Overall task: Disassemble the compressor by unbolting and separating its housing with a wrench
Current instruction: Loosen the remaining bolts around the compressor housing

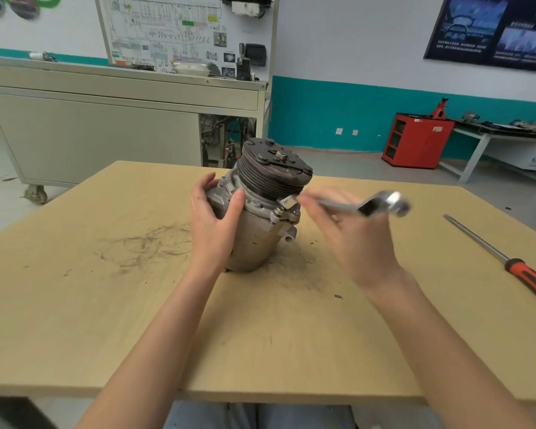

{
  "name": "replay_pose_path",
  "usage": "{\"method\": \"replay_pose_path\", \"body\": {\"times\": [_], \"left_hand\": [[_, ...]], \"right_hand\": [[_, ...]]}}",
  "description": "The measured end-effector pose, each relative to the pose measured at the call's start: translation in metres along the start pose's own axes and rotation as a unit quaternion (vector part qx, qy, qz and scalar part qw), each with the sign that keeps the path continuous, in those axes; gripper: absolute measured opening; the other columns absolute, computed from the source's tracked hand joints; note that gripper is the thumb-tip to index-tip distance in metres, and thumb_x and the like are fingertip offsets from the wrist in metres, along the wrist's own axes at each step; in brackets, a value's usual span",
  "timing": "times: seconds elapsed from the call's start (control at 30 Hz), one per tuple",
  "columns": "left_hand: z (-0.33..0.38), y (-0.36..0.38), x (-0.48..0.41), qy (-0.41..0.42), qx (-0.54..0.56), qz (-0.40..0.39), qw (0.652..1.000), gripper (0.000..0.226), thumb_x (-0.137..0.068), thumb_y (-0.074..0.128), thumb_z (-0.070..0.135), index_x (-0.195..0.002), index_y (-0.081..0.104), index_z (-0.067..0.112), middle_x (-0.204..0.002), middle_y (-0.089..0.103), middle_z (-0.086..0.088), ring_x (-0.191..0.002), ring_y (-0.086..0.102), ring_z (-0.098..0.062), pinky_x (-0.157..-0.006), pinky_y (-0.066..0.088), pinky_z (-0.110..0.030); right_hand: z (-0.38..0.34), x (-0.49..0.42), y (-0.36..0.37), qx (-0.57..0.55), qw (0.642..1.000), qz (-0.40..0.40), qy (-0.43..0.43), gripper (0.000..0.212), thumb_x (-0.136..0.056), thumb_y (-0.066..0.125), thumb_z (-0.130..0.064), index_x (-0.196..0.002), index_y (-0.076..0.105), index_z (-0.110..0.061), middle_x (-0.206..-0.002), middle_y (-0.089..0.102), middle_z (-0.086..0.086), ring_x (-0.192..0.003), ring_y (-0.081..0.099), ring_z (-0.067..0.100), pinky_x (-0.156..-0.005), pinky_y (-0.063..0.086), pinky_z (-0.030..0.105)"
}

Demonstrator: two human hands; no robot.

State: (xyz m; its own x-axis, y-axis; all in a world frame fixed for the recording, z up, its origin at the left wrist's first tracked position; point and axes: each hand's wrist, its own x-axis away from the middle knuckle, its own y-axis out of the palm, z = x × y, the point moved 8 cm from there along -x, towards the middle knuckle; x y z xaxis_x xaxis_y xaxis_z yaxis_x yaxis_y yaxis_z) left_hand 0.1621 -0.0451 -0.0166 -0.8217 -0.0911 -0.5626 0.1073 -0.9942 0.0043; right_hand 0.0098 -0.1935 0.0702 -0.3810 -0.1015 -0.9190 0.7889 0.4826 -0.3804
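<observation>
A grey metal compressor (pixel 254 233) stands tilted on the wooden table (pixel 106 305), its dark ribbed pulley (pixel 276 171) pointing up and away. My left hand (pixel 212 224) grips the housing's left side, thumb across the front. My right hand (pixel 353 233), blurred, holds a shiny wrench (pixel 369 205). The wrench's near end lies by a bolt (pixel 278 211) on the housing flange just under the pulley; its other end sticks out to the right.
A screwdriver with a red and black handle (pixel 514 264) lies on the table's right side. Dark scuff marks (pixel 143 246) sit left of the compressor. A grey wheeled cabinet (pixel 106 134) stands behind; a red cabinet (pixel 418 140) and a bench stand at the far right.
</observation>
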Motion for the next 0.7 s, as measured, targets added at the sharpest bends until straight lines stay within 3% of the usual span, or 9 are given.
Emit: {"method": "replay_pose_path", "body": {"times": [0.1, 0.2, 0.33, 0.47, 0.53, 0.6, 0.63, 0.7], "left_hand": [[0.001, 0.000, 0.001, 0.004, -0.005, 0.001, 1.000, 0.060, -0.083, 0.057, 0.047, -0.135, 0.042, 0.020, -0.122, 0.047, 0.009, -0.108, 0.044, 0.017, -0.084, 0.030, 0.005], [-0.001, -0.001, 0.000, 0.001, -0.005, 0.001, 1.000, 0.060, -0.082, 0.057, 0.048, -0.134, 0.042, 0.022, -0.121, 0.048, 0.012, -0.107, 0.044, 0.018, -0.084, 0.031, 0.004], [-0.003, 0.000, -0.001, -0.002, 0.001, 0.001, 1.000, 0.058, -0.081, 0.058, 0.048, -0.132, 0.042, 0.026, -0.116, 0.046, 0.021, -0.109, 0.045, 0.015, -0.086, 0.033, 0.001], [-0.002, 0.000, -0.002, 0.004, -0.001, 0.007, 1.000, 0.053, -0.081, 0.058, 0.048, -0.128, 0.042, 0.029, -0.117, 0.047, 0.018, -0.109, 0.047, 0.009, -0.087, 0.033, 0.001], [-0.002, 0.000, -0.001, 0.004, 0.001, 0.008, 1.000, 0.053, -0.081, 0.058, 0.047, -0.128, 0.041, 0.030, -0.116, 0.047, 0.019, -0.109, 0.047, 0.009, -0.086, 0.033, 0.001], [-0.002, 0.001, -0.001, 0.002, 0.007, 0.005, 1.000, 0.053, -0.081, 0.058, 0.048, -0.128, 0.041, 0.031, -0.116, 0.046, 0.019, -0.109, 0.047, 0.011, -0.085, 0.034, 0.002], [-0.002, 0.001, -0.001, -0.001, 0.010, 0.002, 1.000, 0.053, -0.080, 0.058, 0.049, -0.128, 0.040, 0.032, -0.117, 0.046, 0.020, -0.109, 0.047, 0.011, -0.084, 0.034, 0.002], [-0.002, 0.001, -0.001, -0.004, 0.012, -0.002, 1.000, 0.053, -0.080, 0.058, 0.049, -0.127, 0.039, 0.033, -0.116, 0.046, 0.023, -0.107, 0.046, 0.014, -0.084, 0.034, 0.002]], "right_hand": [[-0.033, 0.008, 0.006, 0.119, 0.987, 0.021, -0.109, 0.029, -0.090, 0.059, -0.023, -0.077, 0.071, 0.000, -0.066, 0.067, 0.010, -0.052, 0.062, 0.023, -0.038, 0.048, 0.031], [-0.044, 0.017, 0.013, 0.182, 0.969, 0.028, -0.162, 0.027, -0.091, 0.062, -0.022, -0.082, 0.072, 0.002, -0.070, 0.068, 0.010, -0.055, 0.064, 0.022, -0.042, 0.050, 0.028], [-0.046, 0.022, 0.020, 0.219, 0.963, 0.032, -0.154, 0.027, -0.091, 0.061, -0.023, -0.083, 0.073, 0.001, -0.074, 0.070, 0.010, -0.058, 0.066, 0.022, -0.045, 0.051, 0.026], [-0.046, 0.026, 0.027, 0.234, 0.961, 0.043, -0.142, 0.030, -0.093, 0.058, -0.024, -0.084, 0.073, 0.001, -0.077, 0.071, 0.011, -0.061, 0.067, 0.021, -0.048, 0.053, 0.028], [-0.035, 0.030, 0.023, 0.168, 0.977, 0.056, -0.119, 0.027, -0.092, 0.059, -0.020, -0.087, 0.072, 0.002, -0.081, 0.071, 0.012, -0.067, 0.069, 0.022, -0.055, 0.057, 0.029], [-0.003, 0.032, 0.017, -0.046, 0.998, 0.050, -0.014, 0.021, -0.092, 0.058, -0.016, -0.092, 0.071, 0.000, -0.087, 0.072, 0.008, -0.074, 0.071, 0.021, -0.065, 0.058, 0.031], [0.023, 0.033, 0.018, -0.187, 0.978, 0.043, 0.087, 0.018, -0.094, 0.055, -0.015, -0.094, 0.070, -0.004, -0.087, 0.072, 0.003, -0.074, 0.071, 0.020, -0.065, 0.058, 0.029], [0.077, 0.043, 0.036, -0.391, 0.861, 0.019, 0.324, 0.022, -0.098, 0.046, -0.011, -0.090, 0.066, -0.008, -0.079, 0.073, 0.000, -0.068, 0.071, 0.020, -0.062, 0.056, 0.024]]}}
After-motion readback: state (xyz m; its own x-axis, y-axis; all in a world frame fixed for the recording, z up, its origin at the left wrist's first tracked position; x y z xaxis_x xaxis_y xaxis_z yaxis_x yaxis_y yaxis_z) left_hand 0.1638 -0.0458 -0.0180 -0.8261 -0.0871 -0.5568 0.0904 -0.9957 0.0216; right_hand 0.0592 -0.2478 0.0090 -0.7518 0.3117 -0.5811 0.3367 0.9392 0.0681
